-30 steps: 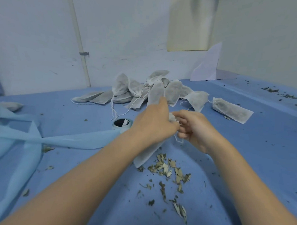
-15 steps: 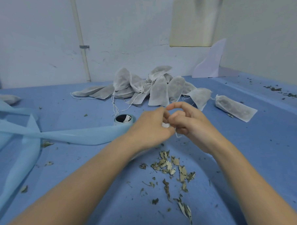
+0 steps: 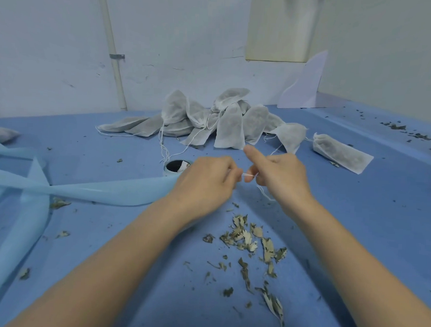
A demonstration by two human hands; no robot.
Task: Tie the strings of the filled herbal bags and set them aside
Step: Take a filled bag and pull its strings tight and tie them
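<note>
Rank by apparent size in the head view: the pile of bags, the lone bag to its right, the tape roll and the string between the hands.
1. pile of bags
2. lone bag
3. tape roll, nearer the camera
4. string, pinched between left hand and right hand

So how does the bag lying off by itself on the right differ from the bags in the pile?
The lone bag lies flat and apart on the blue surface; the piled bags overlap, some propped up. Its gathered neck points left; theirs point various ways. All are white, filled with dark herbs.
</note>
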